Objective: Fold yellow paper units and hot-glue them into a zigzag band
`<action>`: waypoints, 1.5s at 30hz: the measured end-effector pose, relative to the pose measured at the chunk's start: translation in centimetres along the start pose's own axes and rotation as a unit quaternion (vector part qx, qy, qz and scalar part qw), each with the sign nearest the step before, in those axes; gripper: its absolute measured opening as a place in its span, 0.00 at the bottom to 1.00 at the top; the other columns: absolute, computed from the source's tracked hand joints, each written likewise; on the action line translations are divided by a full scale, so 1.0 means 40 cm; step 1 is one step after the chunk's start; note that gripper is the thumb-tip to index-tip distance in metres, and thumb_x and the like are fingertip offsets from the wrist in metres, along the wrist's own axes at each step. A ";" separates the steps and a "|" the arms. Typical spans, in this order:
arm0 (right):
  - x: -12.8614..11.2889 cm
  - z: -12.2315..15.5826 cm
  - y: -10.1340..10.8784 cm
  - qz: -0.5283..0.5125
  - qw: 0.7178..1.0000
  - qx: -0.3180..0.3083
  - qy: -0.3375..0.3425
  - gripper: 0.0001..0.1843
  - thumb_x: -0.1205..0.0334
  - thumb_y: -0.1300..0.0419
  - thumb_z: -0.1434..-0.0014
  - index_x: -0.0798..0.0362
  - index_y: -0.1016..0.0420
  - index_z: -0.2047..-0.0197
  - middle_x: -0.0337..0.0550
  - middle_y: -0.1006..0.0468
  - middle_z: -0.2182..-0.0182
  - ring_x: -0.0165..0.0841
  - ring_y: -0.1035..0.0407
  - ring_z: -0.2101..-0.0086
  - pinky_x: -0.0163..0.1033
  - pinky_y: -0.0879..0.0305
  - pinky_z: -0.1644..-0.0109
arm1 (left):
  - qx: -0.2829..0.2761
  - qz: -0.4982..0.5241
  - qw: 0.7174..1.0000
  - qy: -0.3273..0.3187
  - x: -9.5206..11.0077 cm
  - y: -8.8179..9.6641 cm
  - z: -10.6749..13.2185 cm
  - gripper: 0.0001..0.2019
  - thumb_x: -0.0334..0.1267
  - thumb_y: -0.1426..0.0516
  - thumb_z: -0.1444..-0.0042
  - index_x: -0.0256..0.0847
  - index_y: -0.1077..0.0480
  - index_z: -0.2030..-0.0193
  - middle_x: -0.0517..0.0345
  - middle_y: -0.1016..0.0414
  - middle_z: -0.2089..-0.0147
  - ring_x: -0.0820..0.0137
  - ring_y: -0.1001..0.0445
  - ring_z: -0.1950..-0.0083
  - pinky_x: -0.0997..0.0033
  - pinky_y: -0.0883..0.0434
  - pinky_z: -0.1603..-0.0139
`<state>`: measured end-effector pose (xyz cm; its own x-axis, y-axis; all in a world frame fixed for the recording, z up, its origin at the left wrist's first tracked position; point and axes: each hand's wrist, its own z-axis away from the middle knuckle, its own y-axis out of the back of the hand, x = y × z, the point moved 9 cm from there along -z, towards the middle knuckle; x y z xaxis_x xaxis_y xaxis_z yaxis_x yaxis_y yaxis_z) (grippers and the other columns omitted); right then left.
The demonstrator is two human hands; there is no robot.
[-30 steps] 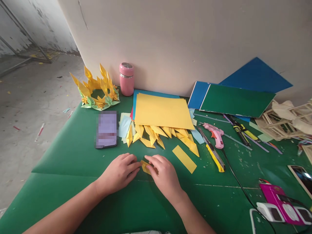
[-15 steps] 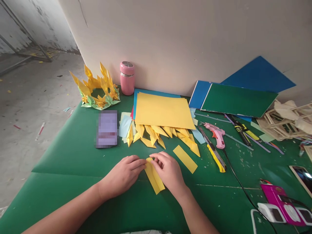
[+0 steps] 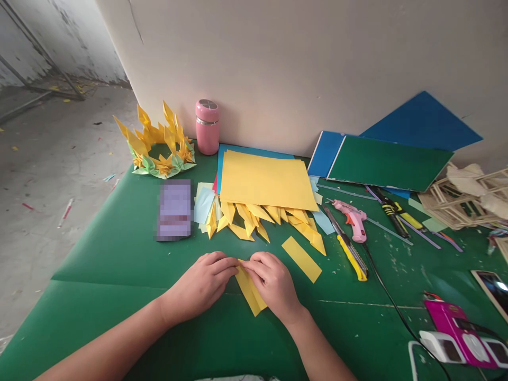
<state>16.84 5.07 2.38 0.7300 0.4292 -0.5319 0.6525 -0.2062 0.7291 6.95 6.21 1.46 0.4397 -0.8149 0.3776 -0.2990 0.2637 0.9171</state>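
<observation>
A narrow yellow paper strip lies on the green table cover, partly folded, running from between my hands toward me. My left hand presses its fingertips on the strip's far end, fingers curled. My right hand covers the strip's right side, fingers bent and pinching its top edge. Just beyond my hands lies a row of folded yellow paper points under a stack of yellow sheets. A loose yellow strip lies to the right of my right hand.
A yellow-and-green paper crown and a pink flask stand at the back left. A phone lies near them. A yellow utility knife, pink glue gun with cord, blue and green boards and a power strip fill the right.
The small folded yellow piece has been opened out into a longer strip lying toward me. My right hand then came down over its upper part beside my left fingers.
</observation>
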 end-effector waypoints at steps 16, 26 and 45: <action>-0.009 0.004 -0.004 0.013 0.999 -0.029 0.024 0.14 0.70 0.50 0.34 0.54 0.23 0.62 0.43 0.28 0.71 0.32 0.35 0.69 0.36 0.33 0.66 | -0.020 -0.025 0.999 0.000 0.002 -0.009 0.000 0.16 0.27 0.55 0.38 0.41 0.32 0.48 0.54 0.27 0.45 0.62 0.31 0.48 0.61 0.32 0.50; -0.002 0.023 -0.002 0.013 0.996 -0.081 0.034 0.17 0.71 0.52 0.34 0.53 0.25 0.49 0.49 0.25 0.59 0.37 0.34 0.58 0.42 0.29 0.57 | 0.014 -0.037 0.999 -0.011 0.006 0.004 -0.004 0.14 0.26 0.52 0.39 0.40 0.30 0.53 0.57 0.26 0.46 0.63 0.32 0.52 0.61 0.36 0.50; 0.042 0.015 0.033 0.021 0.997 -0.030 -0.070 0.16 0.71 0.53 0.37 0.54 0.26 0.54 0.48 0.24 0.63 0.38 0.29 0.62 0.42 0.28 0.60 | 0.070 -0.053 0.996 0.012 0.000 0.020 0.008 0.14 0.31 0.55 0.35 0.47 0.29 0.56 0.65 0.25 0.47 0.62 0.36 0.53 0.55 0.48 0.46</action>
<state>19.03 4.99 2.19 0.7804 0.2930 -0.5524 0.6104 -0.1657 0.7745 6.44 6.25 2.15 0.4947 -0.8210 0.2850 -0.3648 0.1015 0.9256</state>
